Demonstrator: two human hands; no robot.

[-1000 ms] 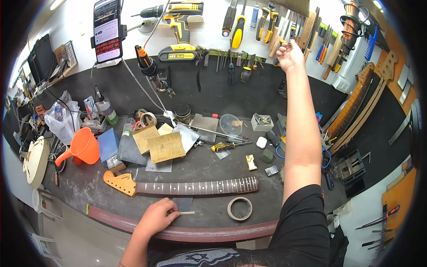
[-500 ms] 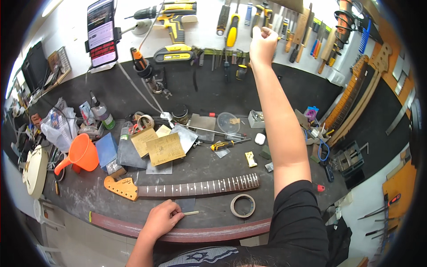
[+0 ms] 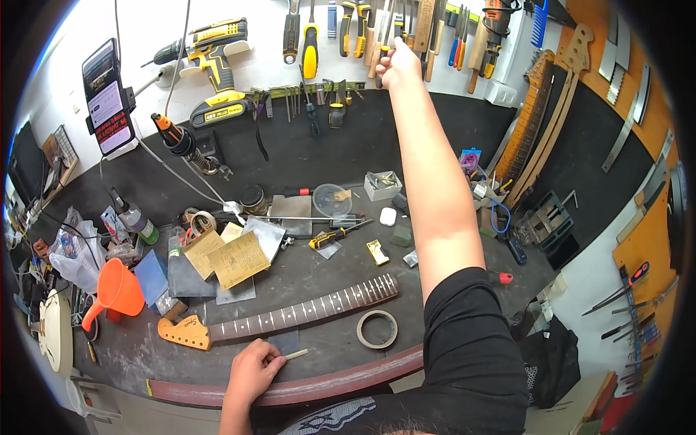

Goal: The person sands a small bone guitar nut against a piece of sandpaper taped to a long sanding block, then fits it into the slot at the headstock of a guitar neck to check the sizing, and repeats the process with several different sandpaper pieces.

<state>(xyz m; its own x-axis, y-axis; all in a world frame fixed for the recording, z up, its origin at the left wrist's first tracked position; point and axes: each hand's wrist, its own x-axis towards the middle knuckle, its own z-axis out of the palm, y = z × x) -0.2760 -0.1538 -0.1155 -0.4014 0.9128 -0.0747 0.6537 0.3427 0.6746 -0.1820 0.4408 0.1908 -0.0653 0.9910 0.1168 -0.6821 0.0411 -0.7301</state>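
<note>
My left hand (image 3: pixel 252 370) rests at the bench's near edge, thumb and fingers pinching a short pale strip (image 3: pixel 296 354) by one end. Just beyond it lies a guitar neck (image 3: pixel 290 316) with a dark fretboard and a light wood headstock, on the bench top. My right arm stretches far out to the tool rack on the wall. There my right hand (image 3: pixel 401 67) has its fingers curled against a slim tool with a black-and-yellow handle (image 3: pixel 383 52), among other hanging tools. The fingers partly hide that handle.
A roll of tape (image 3: pixel 377 314) lies right of the neck. Beyond are sandpaper sheets (image 3: pixel 239 259), a screwdriver (image 3: pixel 326 238) and a white box (image 3: pixel 383 190). An orange funnel (image 3: pixel 119 288) stands left. A long reddish-brown strip (image 3: pixel 326 385) runs along the near edge. Pliers (image 3: pixel 361 30) hang above.
My right hand has moved right along the rack, past the pliers, to the slim tool. The whole view has shifted and tilted. My left hand still holds the pale strip in the same place.
</note>
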